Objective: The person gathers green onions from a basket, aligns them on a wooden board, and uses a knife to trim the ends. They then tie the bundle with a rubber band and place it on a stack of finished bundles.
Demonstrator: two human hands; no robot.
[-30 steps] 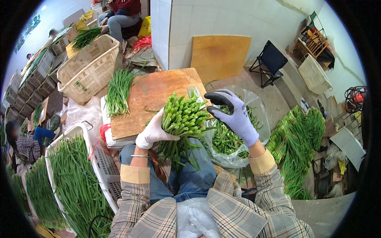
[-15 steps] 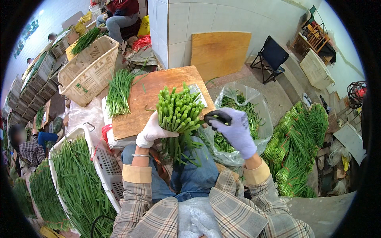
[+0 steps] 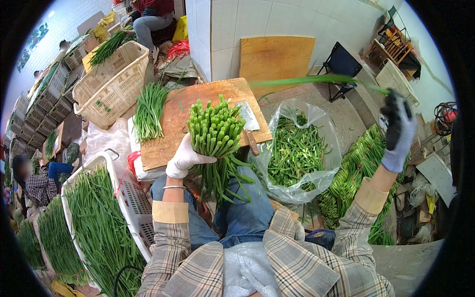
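My left hand point(image 3: 185, 159), in a white glove, is closed around a thick bundle of green chives point(image 3: 216, 129), cut ends up and leaves hanging over my knees. Far out to the right, my right hand point(image 3: 398, 126), in a lilac glove with a black palm, pinches a long green chive leaf point(image 3: 316, 79). The leaf is blurred and streams leftward. Behind the bundle is a wooden board point(image 3: 198, 106), with a loose pile of chives point(image 3: 150, 111) on its left. A cleaver point(image 3: 251, 141) lies at its right edge, handle toward me.
A clear plastic bag point(image 3: 324, 180) of green trimmings stands right of the board. Tied chive bundles point(image 3: 349, 190) are heaped farther right. At left are a white basket point(image 3: 136, 208) full of chives and a beige crate point(image 3: 111, 101). Other people sit at the far left and back.
My right hand has swung from beside the bundle out to the right, pulling a long leaf along. The bundle in my left hand has shifted slightly left, uncovering the cleaver's handle.
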